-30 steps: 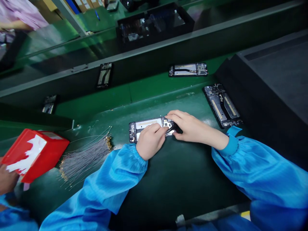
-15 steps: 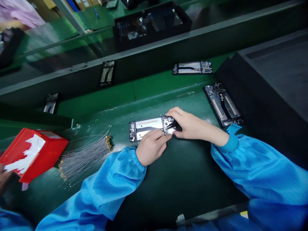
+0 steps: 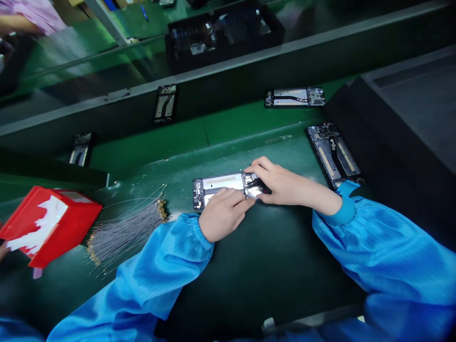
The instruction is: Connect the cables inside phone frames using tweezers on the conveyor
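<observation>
An opened phone [image 3: 228, 181] lies on the green bench in front of me, with its circuit board and inner frame bare. My right hand [image 3: 272, 180] grips its right end, fingertips at the top edge and thumb at the bottom. My left hand [image 3: 224, 213] is closed against its lower edge, fingers bent over the frame near the board. Whether those fingertips pinch some small part is hidden. To the left lies a bundle of thin grey cables [image 3: 126, 232] with gold-coloured ends. Another opened phone [image 3: 335, 154] rests beyond my right wrist.
A red bin [image 3: 80, 218] with torn white paper stands at the left, a person's fingers at its edge. On the green strip behind lie opened phones [image 3: 295, 97]. A black box [image 3: 409, 118] stands at right; a black tray [image 3: 224, 35] sits beyond the rail.
The phones on the rear strip have shifted slightly to the right. Both my hands stay on the phone almost unmoved. The fingers by the red bin have drawn back toward the left edge.
</observation>
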`<state>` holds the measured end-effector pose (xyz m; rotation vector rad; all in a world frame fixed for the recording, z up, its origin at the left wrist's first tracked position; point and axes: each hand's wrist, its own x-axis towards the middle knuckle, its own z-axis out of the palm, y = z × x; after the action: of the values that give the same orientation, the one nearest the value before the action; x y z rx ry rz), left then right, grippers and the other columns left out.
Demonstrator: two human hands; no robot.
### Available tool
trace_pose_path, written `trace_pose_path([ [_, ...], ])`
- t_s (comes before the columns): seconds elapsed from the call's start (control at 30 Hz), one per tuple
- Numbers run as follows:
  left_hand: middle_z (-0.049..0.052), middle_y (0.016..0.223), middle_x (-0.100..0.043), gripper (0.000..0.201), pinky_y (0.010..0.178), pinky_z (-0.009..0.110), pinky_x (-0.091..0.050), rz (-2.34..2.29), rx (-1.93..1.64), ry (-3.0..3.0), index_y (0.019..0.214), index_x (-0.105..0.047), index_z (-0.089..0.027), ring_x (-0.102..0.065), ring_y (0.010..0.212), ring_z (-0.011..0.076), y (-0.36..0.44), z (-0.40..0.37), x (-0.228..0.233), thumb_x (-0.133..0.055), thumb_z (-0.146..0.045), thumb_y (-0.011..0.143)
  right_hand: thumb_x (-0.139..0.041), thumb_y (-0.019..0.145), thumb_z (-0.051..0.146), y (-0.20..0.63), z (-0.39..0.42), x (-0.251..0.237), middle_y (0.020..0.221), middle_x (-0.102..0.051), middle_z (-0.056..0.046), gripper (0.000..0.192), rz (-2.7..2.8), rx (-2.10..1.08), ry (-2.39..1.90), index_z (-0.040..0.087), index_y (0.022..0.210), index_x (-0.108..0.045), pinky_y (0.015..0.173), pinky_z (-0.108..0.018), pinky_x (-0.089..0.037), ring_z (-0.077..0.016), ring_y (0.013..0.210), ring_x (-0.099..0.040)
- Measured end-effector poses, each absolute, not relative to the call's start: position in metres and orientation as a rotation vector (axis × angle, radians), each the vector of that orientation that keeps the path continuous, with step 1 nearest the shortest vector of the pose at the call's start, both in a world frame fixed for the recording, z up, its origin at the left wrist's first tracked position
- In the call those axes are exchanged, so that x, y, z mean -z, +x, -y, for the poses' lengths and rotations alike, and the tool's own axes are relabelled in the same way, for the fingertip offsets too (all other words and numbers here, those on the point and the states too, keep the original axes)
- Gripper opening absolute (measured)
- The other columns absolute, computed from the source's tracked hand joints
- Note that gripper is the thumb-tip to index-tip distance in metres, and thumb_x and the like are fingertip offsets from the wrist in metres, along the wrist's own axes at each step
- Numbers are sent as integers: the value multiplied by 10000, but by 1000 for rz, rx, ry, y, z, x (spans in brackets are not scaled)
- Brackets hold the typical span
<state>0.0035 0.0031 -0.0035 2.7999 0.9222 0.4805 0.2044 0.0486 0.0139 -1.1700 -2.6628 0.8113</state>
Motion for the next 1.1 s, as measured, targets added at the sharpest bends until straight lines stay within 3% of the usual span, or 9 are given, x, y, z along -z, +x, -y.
trace_pose_path([
  [0.33, 27, 741, -487, 298, 629, 231, -427, -777, -559, 2669, 1022, -607, -192, -452, 685, 121, -19, -17, 11, -358, -136, 868, -560, 715, 274, 205, -48, -15, 1119, -396, -96, 505, 2656, -793, -1221, 174, 1181, -392, 744, -366, -437, -225, 898, -502],
  [0.77, 36, 732, -485, 303, 608, 258, -419, -755, -539, 2711, 1034, -603, -168, -429, 668, 138, -18, -17, 11, -374, -128, 839, -565, 642, 236, 196, -51, -21, 1026, -396, -64, 481, 2672, -827, -1348, 186, 1096, -414, 675, -329, -426, -196, 799, -499],
  [1.1, 42, 720, -497, 316, 608, 270, -430, -760, -493, 2750, 1038, -593, -169, -436, 662, 149, -17, -16, 10, -360, -131, 827, -578, 679, 296, 197, -49, -19, 1056, -403, -71, 467, 2656, -796, -1316, 192, 1103, -412, 685, -339, -431, -182, 765, -500],
])
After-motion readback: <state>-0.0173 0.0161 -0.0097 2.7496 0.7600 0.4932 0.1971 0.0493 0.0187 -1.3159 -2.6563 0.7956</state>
